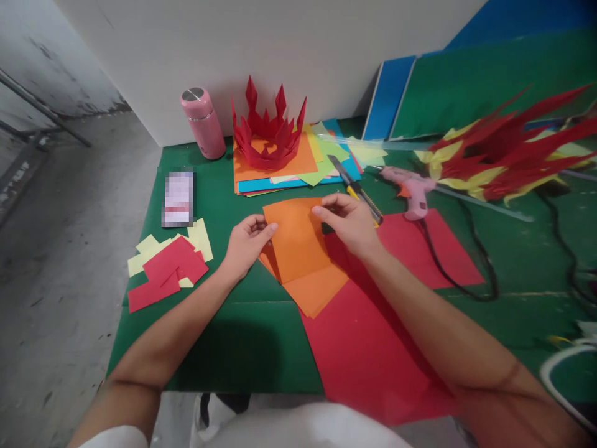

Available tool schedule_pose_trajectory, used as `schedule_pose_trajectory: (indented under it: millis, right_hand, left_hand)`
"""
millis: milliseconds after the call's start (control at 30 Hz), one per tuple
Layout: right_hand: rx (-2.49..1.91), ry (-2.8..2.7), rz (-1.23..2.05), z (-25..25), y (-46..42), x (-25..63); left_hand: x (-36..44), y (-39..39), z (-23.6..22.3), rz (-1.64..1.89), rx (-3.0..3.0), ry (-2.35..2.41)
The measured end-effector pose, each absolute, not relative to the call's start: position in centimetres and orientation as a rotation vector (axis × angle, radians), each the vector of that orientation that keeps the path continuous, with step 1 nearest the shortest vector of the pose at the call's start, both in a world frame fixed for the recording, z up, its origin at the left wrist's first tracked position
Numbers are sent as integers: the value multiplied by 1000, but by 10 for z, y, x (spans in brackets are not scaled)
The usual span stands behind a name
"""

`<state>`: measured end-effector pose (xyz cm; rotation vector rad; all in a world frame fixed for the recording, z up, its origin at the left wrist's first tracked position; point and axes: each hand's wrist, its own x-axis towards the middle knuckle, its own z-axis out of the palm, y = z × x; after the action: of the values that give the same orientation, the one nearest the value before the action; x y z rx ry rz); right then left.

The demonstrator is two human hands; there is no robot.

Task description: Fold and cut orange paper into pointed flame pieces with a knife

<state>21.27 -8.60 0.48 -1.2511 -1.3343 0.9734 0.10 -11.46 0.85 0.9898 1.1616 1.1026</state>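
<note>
So the left hand point(249, 244) is pinching the left edge of a rectangular orange paper sheet point(301, 239), which sits right between the hands over the green counter point(228, 348), and the right hand point(349, 223) grips its far right corner.

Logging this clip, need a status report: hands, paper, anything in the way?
Left hand and right hand gripping opposite edges of orange sheet. More orange paper beneath. Utility knife just beyond right hand.
</note>
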Motion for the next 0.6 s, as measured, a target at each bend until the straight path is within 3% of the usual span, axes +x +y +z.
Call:
schedule_pose_trajectory:
  millis: [167, 300, 600]
  right_hand:
    - [-1192, -1638, 398, 13, -105, 200]
    - [-1118, -1905, 305, 16, -116, 197]
    - [-957, -2204, 206, 6, -114, 194]
  left_hand:
    - [12, -108, 1, 1345, 836, 1135]
    - [16, -116, -12, 1497, 955, 1237]
    - [13, -119, -16, 1369, 1017, 1171]
